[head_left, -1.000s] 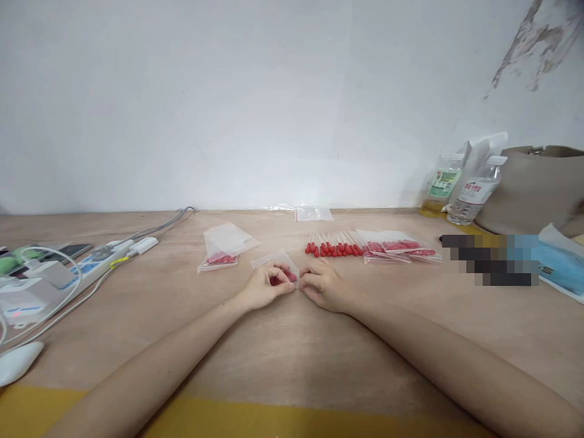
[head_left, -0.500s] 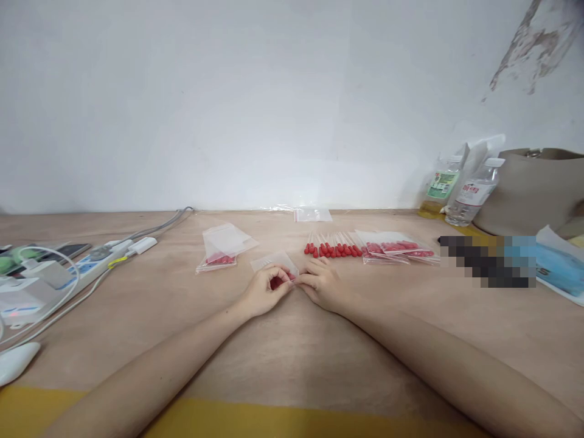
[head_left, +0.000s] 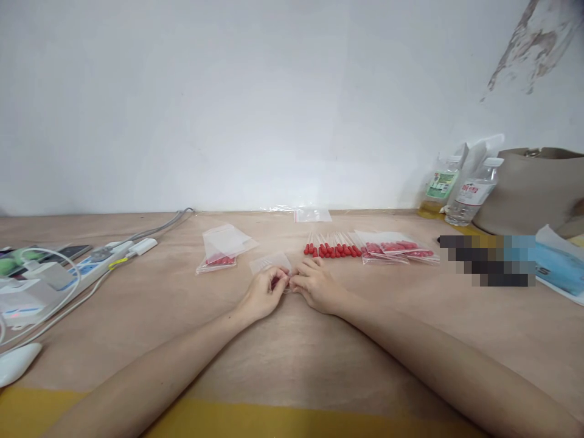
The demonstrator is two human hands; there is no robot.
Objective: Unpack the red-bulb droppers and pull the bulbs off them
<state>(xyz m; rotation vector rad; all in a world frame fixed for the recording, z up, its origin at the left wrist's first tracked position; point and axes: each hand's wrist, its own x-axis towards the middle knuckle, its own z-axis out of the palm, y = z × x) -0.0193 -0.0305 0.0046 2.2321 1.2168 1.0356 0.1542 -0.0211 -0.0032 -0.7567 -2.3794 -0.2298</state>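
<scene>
Left hand (head_left: 264,293) clamped, thumb to fingers, on a clear bag (head_left: 270,262) extending beyond it; red contents (head_left: 274,281) partly hidden. Right hand (head_left: 318,287) beside it, fingers curled near the bag's edge; grip cannot be determined. Red-tipped sticks (head_left: 338,250) lie on the counter (head_left: 292,359) beyond the right hand.

On the table (head_left: 292,365), sticks (head_left: 331,250) just left of piled bags (head_left: 393,248), power strip (head_left: 93,263) far left, bottles (head_left: 472,196) back right.
</scene>
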